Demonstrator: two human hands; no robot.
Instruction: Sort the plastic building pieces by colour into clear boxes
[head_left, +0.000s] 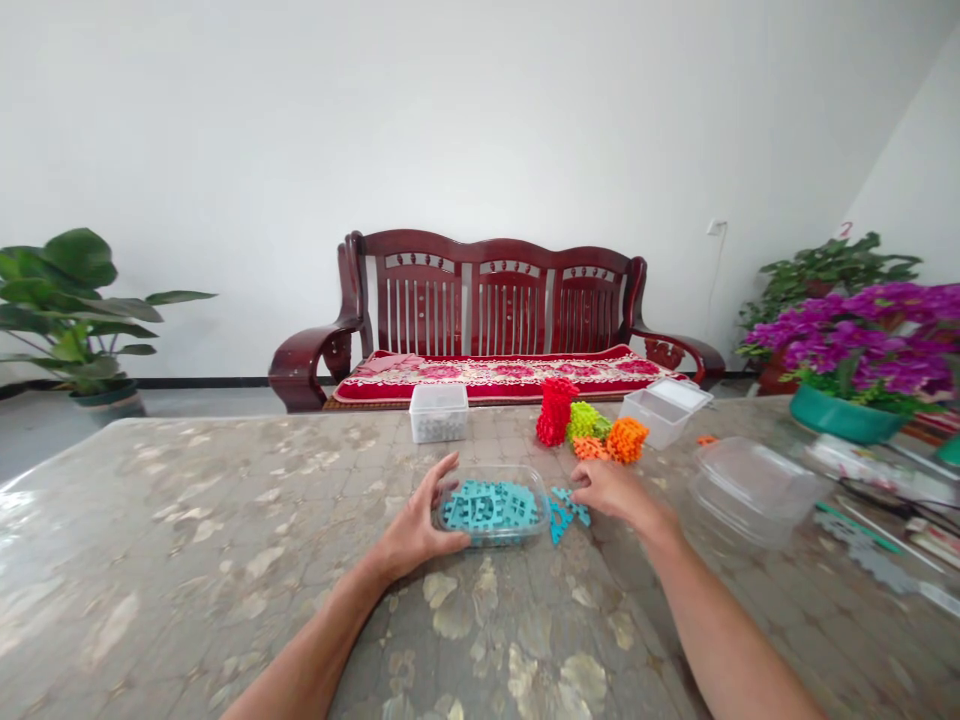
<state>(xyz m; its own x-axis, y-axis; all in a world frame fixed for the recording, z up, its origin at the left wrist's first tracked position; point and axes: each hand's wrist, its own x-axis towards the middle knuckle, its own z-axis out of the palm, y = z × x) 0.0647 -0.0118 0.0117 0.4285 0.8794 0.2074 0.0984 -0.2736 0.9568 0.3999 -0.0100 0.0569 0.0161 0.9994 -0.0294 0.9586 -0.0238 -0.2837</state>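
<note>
A clear plastic tub (491, 538) full of teal interlocking toy pieces (493, 506) stands on the table in front of me. My left hand (424, 520) grips the tub's left end, thumb at the near side and fingers at the far side. Just right of the tub lie a few joined blue pieces (561, 515), flat on the tabletop. My right hand (611, 490) is at their right edge with thumb and fingers pinched together; what sits between the fingertips is too small to make out.
Behind my right hand stand a red built shape (556, 410), a green one (588, 422) and an orange one (627, 440). An open clear box (660, 418) is beside them. A lidded box (439, 413) stands at the back. Rightward are a clear container (750, 490) and a flower pot (847, 412).
</note>
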